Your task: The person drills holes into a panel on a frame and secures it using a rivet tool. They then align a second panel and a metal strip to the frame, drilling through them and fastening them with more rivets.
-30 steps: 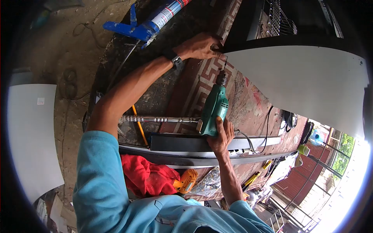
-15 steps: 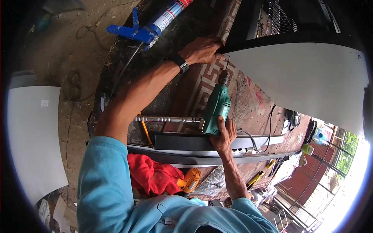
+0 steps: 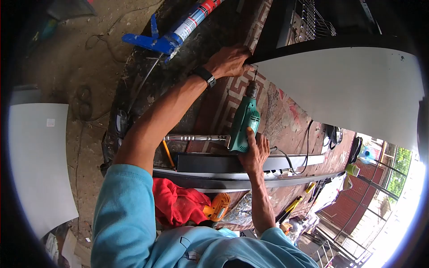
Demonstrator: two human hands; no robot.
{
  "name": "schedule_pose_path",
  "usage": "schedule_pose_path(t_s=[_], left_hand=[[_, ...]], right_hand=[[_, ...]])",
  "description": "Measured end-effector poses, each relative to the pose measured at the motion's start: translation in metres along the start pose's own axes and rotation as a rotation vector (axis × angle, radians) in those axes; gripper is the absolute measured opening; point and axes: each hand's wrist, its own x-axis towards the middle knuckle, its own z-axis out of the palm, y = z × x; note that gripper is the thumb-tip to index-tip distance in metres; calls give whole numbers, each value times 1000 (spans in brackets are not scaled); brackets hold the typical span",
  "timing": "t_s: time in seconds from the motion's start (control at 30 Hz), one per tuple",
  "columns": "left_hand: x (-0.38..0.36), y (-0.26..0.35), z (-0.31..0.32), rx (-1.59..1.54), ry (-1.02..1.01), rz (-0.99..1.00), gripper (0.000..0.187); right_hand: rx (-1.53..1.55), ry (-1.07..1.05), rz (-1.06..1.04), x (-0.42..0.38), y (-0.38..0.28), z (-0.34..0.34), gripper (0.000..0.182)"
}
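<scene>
My right hand (image 3: 254,154) is wrapped round the grip of a green electric drill (image 3: 246,120), its thumb along the body. The drill bit (image 3: 255,73) points away from me and meets the near corner of a light grey panel (image 3: 339,85). My left hand (image 3: 230,61), with a black watch on the wrist, grips that same corner at the end of the panel's black edge strip (image 3: 321,44). Some of the left fingers are hidden behind the corner. A shiny metal rod (image 3: 196,138) lies beside the drill's rear.
A blue caulking gun (image 3: 167,40) lies at the upper left of the worktable. Dark metal strips (image 3: 210,163), a red cloth (image 3: 178,201) and a yellow tool (image 3: 219,206) lie close to my body. The drill's cord (image 3: 308,147) loops right. Another panel (image 3: 40,165) rests on the ground.
The drill and both hands have shifted slightly left in view, along with the panel corner. Both holds are the same, and the bit stays at the corner.
</scene>
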Motion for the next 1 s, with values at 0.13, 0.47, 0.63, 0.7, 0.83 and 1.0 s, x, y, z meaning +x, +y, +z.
schedule_pose_path(t_s=[0.13,0.47,0.63,0.7,0.83,1.0], left_hand=[[-1,-1,2,76,111,71,46],[0,-4,7,82,111,76,42],[1,-1,1,40,33,14,46],[1,1,-1,32,15,23,45],[1,-4,1,39,50,80,45],[2,-5,4,3,21,49,44]], right_hand=[[42,74,-33,2,4,6,94],[106,108,44,4,-1,8,90],[67,104,11,2,4,13,87],[60,113,-12,3,3,11,87],[61,166,-52,5,4,11,86],[80,74,5,3,5,9,88]])
